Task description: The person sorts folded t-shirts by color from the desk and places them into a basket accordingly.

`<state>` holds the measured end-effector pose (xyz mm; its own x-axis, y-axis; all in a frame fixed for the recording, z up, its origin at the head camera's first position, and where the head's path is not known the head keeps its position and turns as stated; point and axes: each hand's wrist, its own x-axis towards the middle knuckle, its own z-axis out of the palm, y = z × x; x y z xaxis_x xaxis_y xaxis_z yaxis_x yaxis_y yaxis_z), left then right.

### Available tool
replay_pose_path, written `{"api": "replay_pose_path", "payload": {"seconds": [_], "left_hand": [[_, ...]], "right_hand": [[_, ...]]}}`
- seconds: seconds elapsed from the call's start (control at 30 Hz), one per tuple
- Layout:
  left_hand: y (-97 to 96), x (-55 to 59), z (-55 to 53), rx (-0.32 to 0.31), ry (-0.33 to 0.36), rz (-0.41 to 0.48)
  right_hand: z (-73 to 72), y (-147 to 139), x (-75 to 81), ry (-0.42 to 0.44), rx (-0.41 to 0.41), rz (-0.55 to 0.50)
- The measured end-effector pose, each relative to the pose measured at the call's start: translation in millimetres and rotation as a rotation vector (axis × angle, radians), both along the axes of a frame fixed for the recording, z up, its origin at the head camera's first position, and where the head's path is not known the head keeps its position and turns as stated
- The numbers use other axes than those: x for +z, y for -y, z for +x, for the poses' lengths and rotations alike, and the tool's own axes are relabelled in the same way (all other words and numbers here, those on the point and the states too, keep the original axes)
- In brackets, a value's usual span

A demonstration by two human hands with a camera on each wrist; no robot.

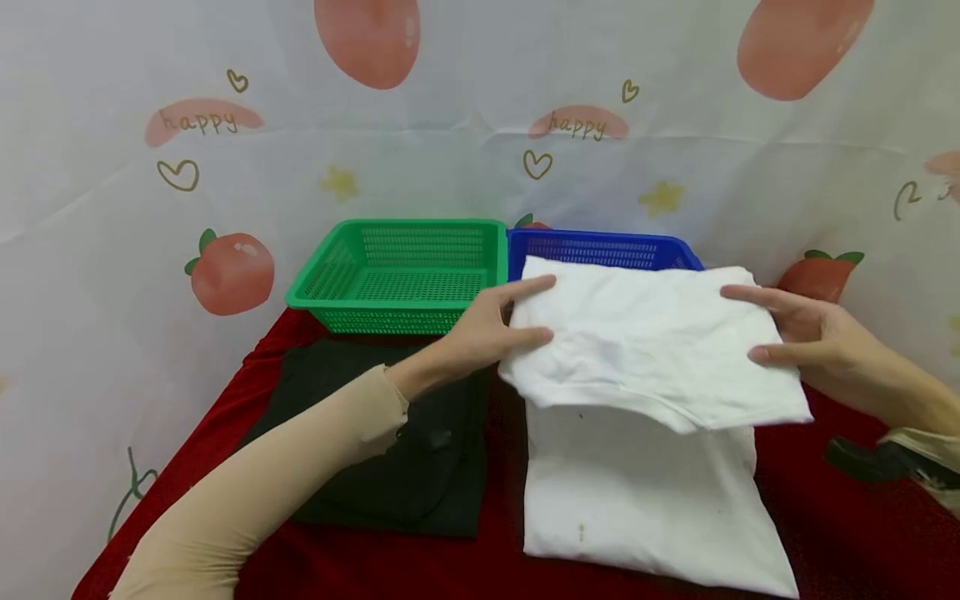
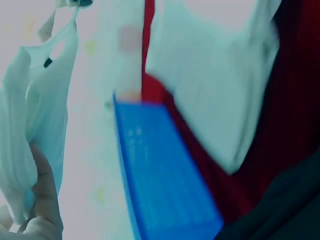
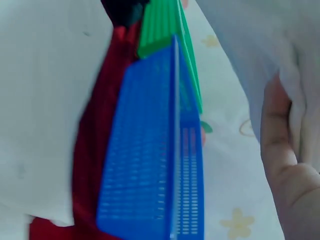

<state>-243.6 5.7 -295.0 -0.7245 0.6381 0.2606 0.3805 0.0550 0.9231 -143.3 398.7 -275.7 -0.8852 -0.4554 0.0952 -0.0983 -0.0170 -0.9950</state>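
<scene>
A folded white shirt with a curved neckline is raised in front of the blue basket, covering much of it in the head view. My left hand pinches the shirt's left side between thumb and fingers. Its right side is gripped the same way by my right hand. In the left wrist view my left hand holds the hanging fabric; in the right wrist view my right hand's thumb presses into the cloth. Beneath lies another folded white garment, flat on red cloth.
A green basket stands at the back left, beside the blue one. Dark folded clothing lies in front of it, partly behind my left forearm. Red cloth covers the table, and a printed white sheet hangs behind.
</scene>
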Motion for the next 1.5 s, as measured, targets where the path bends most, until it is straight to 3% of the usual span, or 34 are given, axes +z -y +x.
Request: {"api": "replay_pose_path", "payload": {"seconds": [0.17, 0.4, 0.5, 0.63, 0.73, 0.83, 0.97, 1.17, 1.23, 1.33, 1.4, 1.5], "left_hand": [[-4.1, 14.3, -38.5, 0.039, 0.034, 0.031], [-23.9, 23.6, -80.2, 0.149, 0.062, -0.005], [-33.2, 26.0, -92.8, 0.164, 0.051, -0.038], [-40.7, 23.7, -102.9, 0.145, 0.014, -0.166], [-48.1, 16.1, -104.3, 0.117, -0.032, -0.331], [-55.8, 8.4, -104.2, 0.1, -0.089, -0.481], [-61.7, 3.5, -103.7, 0.098, -0.136, -0.569], [-62.5, 6.9, -100.2, 0.019, -0.056, -0.689], [-60.9, 8.0, -97.3, 0.012, -0.067, -0.717], [-56.1, 8.6, -87.9, 0.034, -0.178, -0.675], [-50.6, 7.5, -76.4, 0.059, -0.274, -0.577], [-38.9, 4.4, -50.4, 0.067, -0.371, -0.389]], "right_hand": [[-43.8, 3, 14.3, 0.023, -0.018, -0.063], [-87.3, 5, 23.6, 0.073, -0.213, 0.021], [-102.1, 6, 24.0, 0.083, -0.314, 0.121], [-118.9, 10, 20.2, 0.071, -0.387, 0.368], [-124.9, 15, 12.9, 0.097, -0.366, 0.527], [-129.3, 22, 4.4, 0.122, -0.343, 0.62], [-133.7, 31, -3.2, 0.106, -0.372, 0.688], [-135.2, 37, -1.4, 0.076, -0.286, 0.831], [-133.1, 39, 1.0, 0.057, -0.263, 0.883], [-126.0, 42, 4.2, -0.014, -0.311, 0.919], [-114.8, 45, 8.2, -0.074, -0.355, 0.889], [-92.1, 47, 12.3, -0.148, -0.433, 0.822]]}}
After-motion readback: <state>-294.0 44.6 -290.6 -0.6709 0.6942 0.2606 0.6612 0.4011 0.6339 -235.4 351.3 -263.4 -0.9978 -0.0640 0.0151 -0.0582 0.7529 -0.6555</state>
